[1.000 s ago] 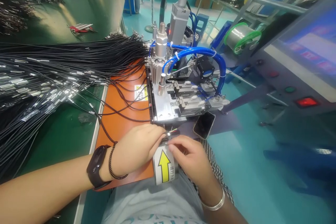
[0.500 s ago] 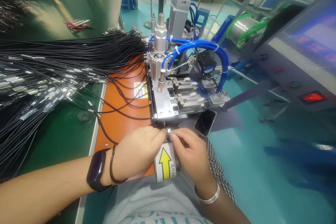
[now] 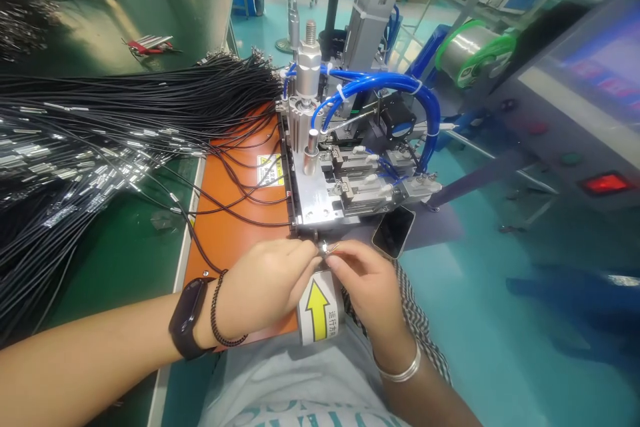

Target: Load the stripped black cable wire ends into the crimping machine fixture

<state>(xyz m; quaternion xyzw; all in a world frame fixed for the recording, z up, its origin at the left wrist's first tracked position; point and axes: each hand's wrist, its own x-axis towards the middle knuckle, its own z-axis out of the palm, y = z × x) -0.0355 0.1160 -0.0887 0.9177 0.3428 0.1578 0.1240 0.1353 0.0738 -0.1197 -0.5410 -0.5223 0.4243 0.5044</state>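
My left hand (image 3: 263,283) and my right hand (image 3: 367,283) meet fingertip to fingertip at the front edge of a small metal machine (image 3: 340,167). Together they pinch the end of a thin black cable (image 3: 220,260) with a small shiny metal tip (image 3: 326,249). The cable runs left across the orange plate (image 3: 235,233). Just below the fingers sits a white label with a yellow arrow (image 3: 319,310). A black watch and a bead bracelet are on my left wrist, a silver bangle on my right.
A big bundle of black cables (image 3: 100,140) covers the green bench on the left. Blue air hoses (image 3: 380,90) loop over the machine. A phone (image 3: 393,231) lies at its right front corner. A solder spool (image 3: 470,53) and a control box with a red switch (image 3: 603,183) stand right.
Both hands stayed at the machine's front edge; the right hand's fingers came closer to the left hand's around the cable tip. The view shifted slightly.
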